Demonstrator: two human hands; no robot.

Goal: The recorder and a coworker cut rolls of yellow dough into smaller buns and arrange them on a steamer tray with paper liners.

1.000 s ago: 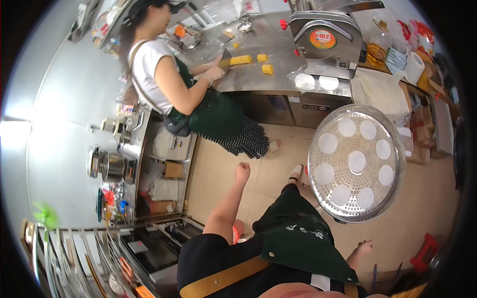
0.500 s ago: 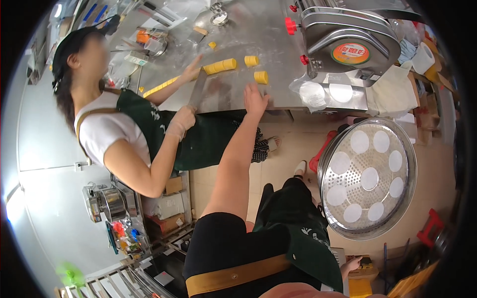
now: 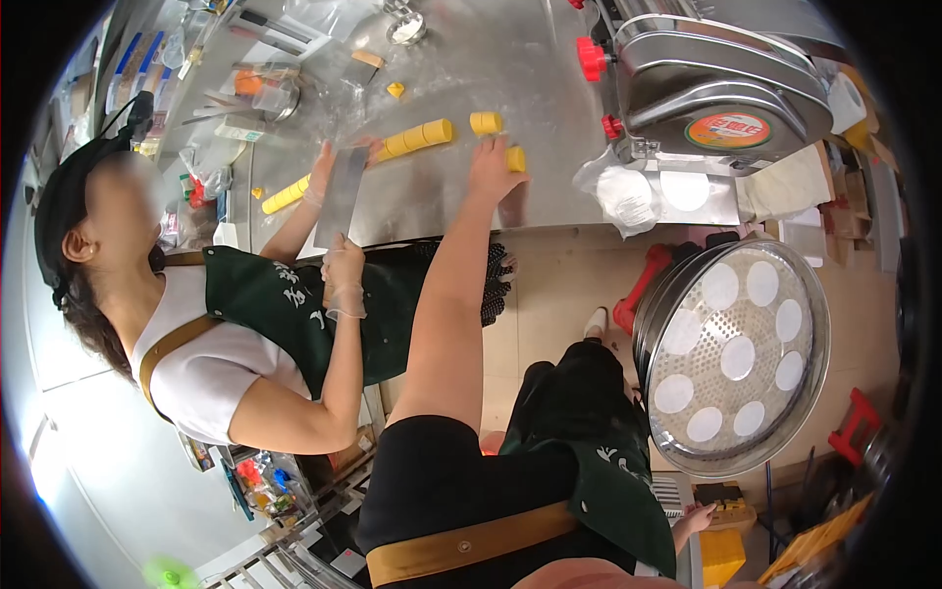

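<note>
My left hand (image 3: 493, 169) reaches across the steel table, its fingers and thumb closed around a short yellow dough piece (image 3: 515, 158). A second yellow dough piece (image 3: 485, 123) stands just beyond my fingertips. To the left lies a cut yellow dough roll (image 3: 417, 138), its slices still in a row. My right hand (image 3: 699, 519) hangs low at the lower right, fingers loosely out and holding nothing that I can see. Beside me on the left, a co-worker in a green apron holds a broad-bladed knife (image 3: 341, 196) upright near the roll.
A metal machine with red knobs (image 3: 721, 93) stands on the steel table (image 3: 530, 59). Near it lie white paper rounds (image 3: 684, 189) and a plastic bag (image 3: 620, 191). At my right is a round perforated steamer tray (image 3: 702, 393) with several white rounds. A red stool (image 3: 852, 429) stands beyond.
My left hand has moved forward and closed around the nearer dough piece. The co-worker's knife has shifted left, away from the roll's cut end. My view has turned slightly.
</note>
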